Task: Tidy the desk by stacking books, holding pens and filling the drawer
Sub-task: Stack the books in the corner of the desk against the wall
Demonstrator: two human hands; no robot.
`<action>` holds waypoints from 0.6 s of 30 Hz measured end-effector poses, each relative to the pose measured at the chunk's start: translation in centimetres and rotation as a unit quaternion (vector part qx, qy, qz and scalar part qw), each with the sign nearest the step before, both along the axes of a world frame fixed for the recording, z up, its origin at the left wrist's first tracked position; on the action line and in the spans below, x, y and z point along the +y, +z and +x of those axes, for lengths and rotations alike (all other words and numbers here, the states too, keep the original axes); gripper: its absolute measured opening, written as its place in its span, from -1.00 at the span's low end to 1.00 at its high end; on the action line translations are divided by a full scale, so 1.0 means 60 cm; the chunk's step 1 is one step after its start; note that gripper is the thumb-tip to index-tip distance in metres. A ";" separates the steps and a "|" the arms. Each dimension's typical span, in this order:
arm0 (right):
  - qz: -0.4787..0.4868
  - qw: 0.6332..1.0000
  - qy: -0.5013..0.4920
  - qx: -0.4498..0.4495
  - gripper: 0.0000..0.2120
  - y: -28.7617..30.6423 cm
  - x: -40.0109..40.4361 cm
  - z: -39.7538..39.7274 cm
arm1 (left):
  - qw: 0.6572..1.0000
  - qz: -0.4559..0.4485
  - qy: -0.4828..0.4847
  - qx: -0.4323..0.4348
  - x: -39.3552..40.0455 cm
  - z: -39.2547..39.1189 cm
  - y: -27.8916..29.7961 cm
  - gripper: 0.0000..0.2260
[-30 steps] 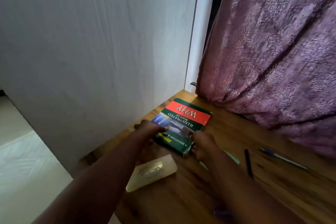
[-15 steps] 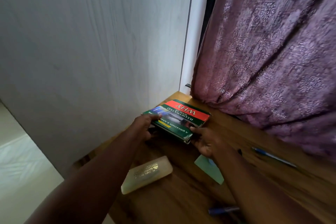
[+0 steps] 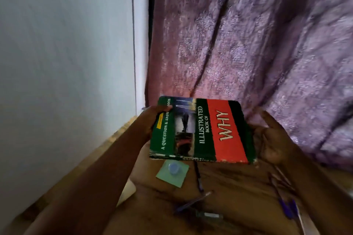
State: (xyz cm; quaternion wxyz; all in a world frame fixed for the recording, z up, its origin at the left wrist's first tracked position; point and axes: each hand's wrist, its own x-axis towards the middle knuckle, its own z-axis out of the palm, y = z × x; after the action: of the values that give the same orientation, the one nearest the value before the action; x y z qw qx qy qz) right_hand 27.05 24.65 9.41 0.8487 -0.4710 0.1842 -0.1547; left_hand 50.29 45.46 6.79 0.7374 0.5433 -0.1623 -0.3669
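Observation:
A green, red and black book [image 3: 202, 129] titled "Illustrated Book of WHY" is lifted off the wooden desk [image 3: 229, 192] and held in the air between both hands. My left hand [image 3: 152, 120] grips its left edge, thumb on the cover. My right hand [image 3: 271, 139] supports the right edge with the palm under it and fingers spread. On the desk below lie a black pen [image 3: 197, 176], a dark blue pen [image 3: 193, 202] and several blue pens [image 3: 286, 206] at the right.
A green sticky note pad [image 3: 172, 175] with a small blue cap on it lies under the book. A pale case [image 3: 127, 194] peeks out behind my left forearm. A purple curtain [image 3: 248, 44] hangs behind; a grey wall [image 3: 63, 63] stands at the left.
The book has been raised from the desk's far corner and turned so its title runs sideways. Both hands came up with it, and the view shifted right.

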 end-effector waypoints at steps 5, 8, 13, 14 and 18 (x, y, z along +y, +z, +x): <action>-0.031 0.990 -0.061 0.121 -0.54 -0.024 -0.038 -0.164 | 0.986 0.075 -0.138 -0.061 -0.146 -0.124 0.025 -0.65; -0.024 0.983 -0.126 0.135 -0.59 -0.049 -0.061 -0.289 | 0.969 0.093 -0.212 -0.089 -0.231 -0.218 0.031 -0.56; 0.038 0.973 -0.216 0.068 -0.58 -0.093 -0.094 -0.551 | 0.918 0.109 -0.326 -0.197 -0.397 -0.453 0.061 -0.80; 0.040 0.969 -0.239 0.049 -0.57 -0.101 -0.101 -0.607 | 0.905 0.113 -0.340 -0.227 -0.432 -0.509 0.066 -0.83; 0.071 0.938 -0.339 -0.019 -0.27 -0.128 -0.126 -0.819 | 0.851 0.145 -0.386 -0.327 -0.571 -0.739 0.074 -0.74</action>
State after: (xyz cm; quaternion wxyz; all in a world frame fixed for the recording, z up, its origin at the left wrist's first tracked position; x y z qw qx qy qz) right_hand -22.12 17.06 1.76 0.7806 -0.3157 0.3273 -0.4287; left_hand 5.94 11.18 11.23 0.3539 0.6264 -0.5353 -0.4425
